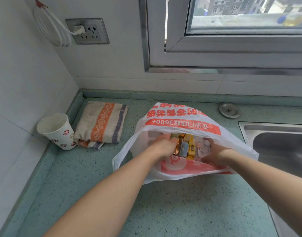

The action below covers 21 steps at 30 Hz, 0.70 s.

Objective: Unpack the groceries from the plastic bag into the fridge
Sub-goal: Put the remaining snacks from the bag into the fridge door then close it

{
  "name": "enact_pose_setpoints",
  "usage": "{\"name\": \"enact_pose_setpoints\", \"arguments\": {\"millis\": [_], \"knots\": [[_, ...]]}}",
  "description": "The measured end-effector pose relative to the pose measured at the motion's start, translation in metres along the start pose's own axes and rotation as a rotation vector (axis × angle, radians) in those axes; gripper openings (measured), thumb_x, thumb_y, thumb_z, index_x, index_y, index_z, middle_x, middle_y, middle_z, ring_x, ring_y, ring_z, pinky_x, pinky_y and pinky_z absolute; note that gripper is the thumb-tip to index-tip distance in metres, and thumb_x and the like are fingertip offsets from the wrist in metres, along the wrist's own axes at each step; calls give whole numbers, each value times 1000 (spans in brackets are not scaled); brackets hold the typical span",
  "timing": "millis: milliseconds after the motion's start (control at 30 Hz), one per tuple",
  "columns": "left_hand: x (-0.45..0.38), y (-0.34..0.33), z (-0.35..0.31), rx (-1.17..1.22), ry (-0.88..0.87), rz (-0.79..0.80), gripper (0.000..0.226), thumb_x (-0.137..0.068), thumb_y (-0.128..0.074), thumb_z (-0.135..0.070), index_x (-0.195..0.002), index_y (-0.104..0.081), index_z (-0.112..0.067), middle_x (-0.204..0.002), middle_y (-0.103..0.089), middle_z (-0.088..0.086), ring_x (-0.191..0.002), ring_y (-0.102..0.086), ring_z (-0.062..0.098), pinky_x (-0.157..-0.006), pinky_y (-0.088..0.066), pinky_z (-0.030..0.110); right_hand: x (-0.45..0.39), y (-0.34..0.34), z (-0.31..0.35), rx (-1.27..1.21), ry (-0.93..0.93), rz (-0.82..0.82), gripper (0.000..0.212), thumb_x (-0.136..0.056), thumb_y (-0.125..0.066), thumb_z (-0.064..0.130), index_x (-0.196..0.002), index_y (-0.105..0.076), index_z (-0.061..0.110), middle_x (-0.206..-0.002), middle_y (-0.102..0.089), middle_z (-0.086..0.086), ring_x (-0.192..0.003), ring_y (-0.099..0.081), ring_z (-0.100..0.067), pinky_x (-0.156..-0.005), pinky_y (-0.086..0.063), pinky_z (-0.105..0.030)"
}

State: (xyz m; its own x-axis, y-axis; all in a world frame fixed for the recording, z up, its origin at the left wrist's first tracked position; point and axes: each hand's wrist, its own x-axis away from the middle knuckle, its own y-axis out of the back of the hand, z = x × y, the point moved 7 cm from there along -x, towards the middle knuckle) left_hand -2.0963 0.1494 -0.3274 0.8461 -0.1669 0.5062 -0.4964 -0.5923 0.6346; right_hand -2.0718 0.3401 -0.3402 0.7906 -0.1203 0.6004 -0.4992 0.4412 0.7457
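So the bag (181, 124), white plastic with orange print, is lying on the green speckled counter (181, 211) with its mouth pulled open toward the person, and both hands are down inside it. The left hand (163, 144) is in the bag's left side, fingers curled down over the snacks (186, 147), a jumble of little yellow, gold and blue wrapped packets; looks like it's touching them, but whether it's actually got hold of one, can't tell from this angle. The right hand (213, 151) is at the bag's right side, fingers bent around some pale packets by the inner wall, again no way to say if it's gripping plastic, a packet or nothing. Left of the bag there's a folded striped towel (102, 124), and further left, tucked in the corner, a paper cup (57, 130) with red flower marks. Right of the bag is the steel sink (280, 147), and just behind it a round metal cap (229, 109) in the counter. Above on the wall, a socket (87, 31) with a white plug in it.
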Motion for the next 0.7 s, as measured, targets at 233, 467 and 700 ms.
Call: {"name": "enact_pose_setpoints", "arguments": {"millis": [233,467,700], "knots": [[2,5,-2,97,-26,-18,41,-99,-34,-33,-138,-38,-23,-130,-55,13,-110,-52,30,-91,-43,37,-12,-2,37,32,113,-210,37,-83,-62,46,-107,-57,18,-108,-61,-6,-92,-60,-24,-80,-53,-37],[9,5,5,114,-28,-19,47,-97,-33,-32,-144,-32,-23,-112,-62,13,-100,-59,30,-85,-49,39,-23,-19,42,-193,67,-194,27,-82,-70,37,-88,-53,17,-84,-58,-1,-76,-56,-19,-61,-42,-28],[16,11,-2,84,-89,-62,35,-97,-39,-28,-131,-44,-22,-112,-62,8,-96,-58,26,-82,-48,36,-14,-15,33,-406,122,-194,14,-83,-66,21,-88,-53,17,-84,-60,-3,-74,-57,-18,-55,-41,-27]]}}
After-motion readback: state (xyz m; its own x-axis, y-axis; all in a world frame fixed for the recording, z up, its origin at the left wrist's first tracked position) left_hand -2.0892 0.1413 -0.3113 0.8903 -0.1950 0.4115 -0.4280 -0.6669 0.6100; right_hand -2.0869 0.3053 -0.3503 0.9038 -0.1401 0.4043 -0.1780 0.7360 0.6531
